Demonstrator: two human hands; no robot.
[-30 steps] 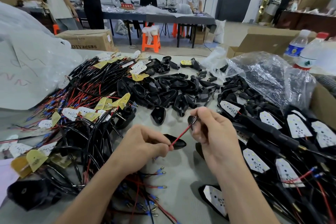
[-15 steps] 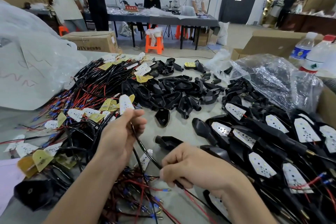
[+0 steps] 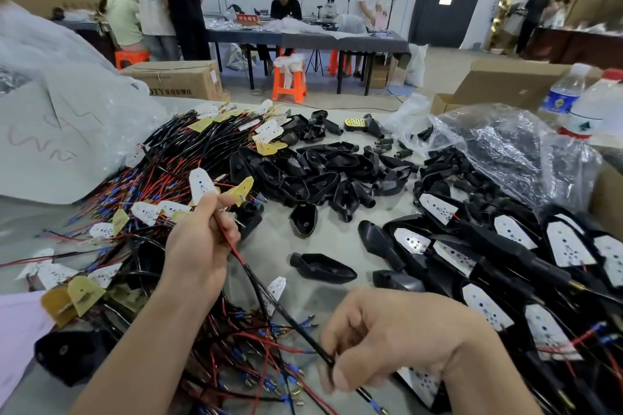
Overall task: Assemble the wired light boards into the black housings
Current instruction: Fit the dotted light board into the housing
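My left hand [image 3: 202, 242] pinches a white wired light board [image 3: 202, 183] and holds it up above the wire pile. Its red and black wire [image 3: 266, 293] runs down to my right hand [image 3: 387, 337], which pinches the wire near the table's front. One empty black housing [image 3: 322, 267] lies alone on the table between my hands. More empty housings [image 3: 320, 178] are heaped behind it. Assembled housings with boards [image 3: 505, 263] lie in rows at the right. A tangle of wired boards [image 3: 141, 212] covers the left.
A clear plastic bag [image 3: 515, 152] of black parts sits at the back right, with two water bottles [image 3: 580, 104] behind it. A large white plastic sheet [image 3: 67, 125] lies at the left. Several people work at tables beyond.
My left hand went from the wire at the housing to the pile and lifted a light board. My right hand dropped toward the front and now pinches that board's wire.
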